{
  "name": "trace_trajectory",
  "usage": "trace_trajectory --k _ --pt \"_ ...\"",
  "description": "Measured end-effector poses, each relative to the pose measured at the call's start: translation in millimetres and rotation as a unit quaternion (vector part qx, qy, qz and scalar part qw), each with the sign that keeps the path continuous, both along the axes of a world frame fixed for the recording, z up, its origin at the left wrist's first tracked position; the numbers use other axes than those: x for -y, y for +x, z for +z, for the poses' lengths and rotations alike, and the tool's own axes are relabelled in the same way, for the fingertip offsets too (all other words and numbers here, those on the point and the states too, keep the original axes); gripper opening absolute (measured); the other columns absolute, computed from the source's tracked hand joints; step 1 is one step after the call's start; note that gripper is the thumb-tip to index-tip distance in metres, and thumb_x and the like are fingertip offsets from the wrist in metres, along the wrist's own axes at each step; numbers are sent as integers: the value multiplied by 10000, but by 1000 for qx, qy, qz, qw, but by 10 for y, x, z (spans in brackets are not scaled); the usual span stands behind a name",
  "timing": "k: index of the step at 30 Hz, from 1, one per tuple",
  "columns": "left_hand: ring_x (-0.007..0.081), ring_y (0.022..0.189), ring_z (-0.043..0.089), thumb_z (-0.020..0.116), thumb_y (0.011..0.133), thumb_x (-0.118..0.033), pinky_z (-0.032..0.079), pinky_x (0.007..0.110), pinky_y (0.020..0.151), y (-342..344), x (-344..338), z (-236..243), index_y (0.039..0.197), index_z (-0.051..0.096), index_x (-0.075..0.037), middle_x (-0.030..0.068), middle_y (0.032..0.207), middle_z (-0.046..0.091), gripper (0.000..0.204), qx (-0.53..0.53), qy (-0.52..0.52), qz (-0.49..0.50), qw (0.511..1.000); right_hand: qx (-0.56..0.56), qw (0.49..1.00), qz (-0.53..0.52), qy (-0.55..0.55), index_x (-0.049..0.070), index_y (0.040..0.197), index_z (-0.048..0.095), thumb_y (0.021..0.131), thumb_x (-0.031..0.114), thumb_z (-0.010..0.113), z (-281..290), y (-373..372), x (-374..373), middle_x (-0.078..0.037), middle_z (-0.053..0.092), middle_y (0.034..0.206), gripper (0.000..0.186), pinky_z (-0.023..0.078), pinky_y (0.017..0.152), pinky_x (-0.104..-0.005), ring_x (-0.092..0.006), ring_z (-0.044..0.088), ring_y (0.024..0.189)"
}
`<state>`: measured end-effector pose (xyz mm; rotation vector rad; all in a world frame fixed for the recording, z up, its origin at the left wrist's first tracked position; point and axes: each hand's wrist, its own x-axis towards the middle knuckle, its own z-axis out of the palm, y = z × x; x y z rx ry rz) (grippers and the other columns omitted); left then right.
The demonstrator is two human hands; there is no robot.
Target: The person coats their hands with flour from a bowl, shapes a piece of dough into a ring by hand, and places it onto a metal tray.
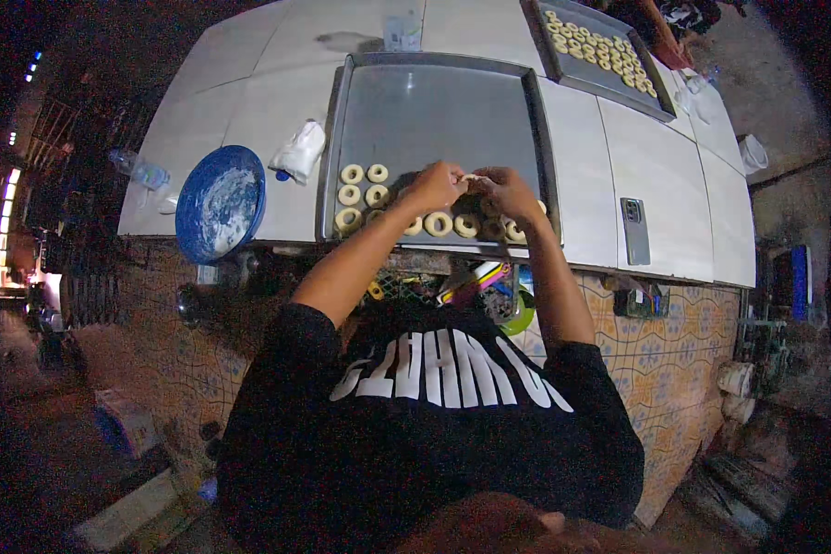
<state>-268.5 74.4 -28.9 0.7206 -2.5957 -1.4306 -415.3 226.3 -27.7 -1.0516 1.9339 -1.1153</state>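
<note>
My left hand (440,187) and my right hand (510,192) meet over the near right part of a large dark metal baking tray (425,111). Between their pinched fingertips is a small pale piece of dough (472,180); its exact shape is partly hidden by the fingers. Rings of raw dough (431,231) line the tray's near edge, with more stacked in short rows at its near left corner. My forearms and hands cover some of the rings. The far part of the tray is bare metal.
Left of the tray are a blue bowl (189,198) with white flour, a white plastic bag (302,150) and a clear bottle (143,171). A phone (635,242) lies to the right. Another tray (609,89) of dough rings stands far right, beside what looks like someone's arm.
</note>
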Motion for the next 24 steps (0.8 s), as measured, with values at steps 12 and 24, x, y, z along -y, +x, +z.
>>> trace_trajectory --k 12,24 --pt "416 1088 689 677 925 -374 534 527 947 -136 -16 469 1263 688 -132 201 1175 722 416 151 -212 -171 950 -122 992 -25 0 -71 1172 697 967 155 654 -10 -99 -162 -196 764 1071 308 549 897 -366 -246 732 986" --pt "377 1229 579 676 856 -13 477 464 1054 7 19 218 1328 637 -100 161 1259 611 481 15 -226 -242 943 -116 993 -35 -17 -64 1178 696 966 147 673 215 -82 -301 -179 761 1096 300 547 896 -344 -194 721 1002"
